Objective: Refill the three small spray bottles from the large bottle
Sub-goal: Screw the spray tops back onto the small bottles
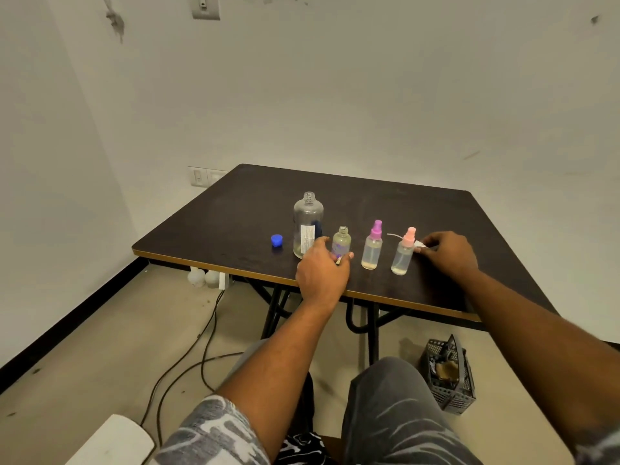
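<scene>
A large clear bottle [308,223] stands uncapped on the dark table [385,203], with little liquid at its bottom. Its blue cap [276,240] lies to its left. Right of it stands a small bottle [342,241] with no spray head; my left hand [322,271] grips its base. Further right stand a small bottle with a purple sprayer [372,246] and one with a pink sprayer [403,253], both nearly empty. My right hand [451,253] rests behind the pink one, pinching a white spray head [420,245] whose thin tube points left.
The bottles stand near the table's front edge [235,268]. On the floor, a black plastic basket [449,374] sits at the right, cables [201,350] run at the left, and a white object [114,437] lies at bottom left. My knees are below the table.
</scene>
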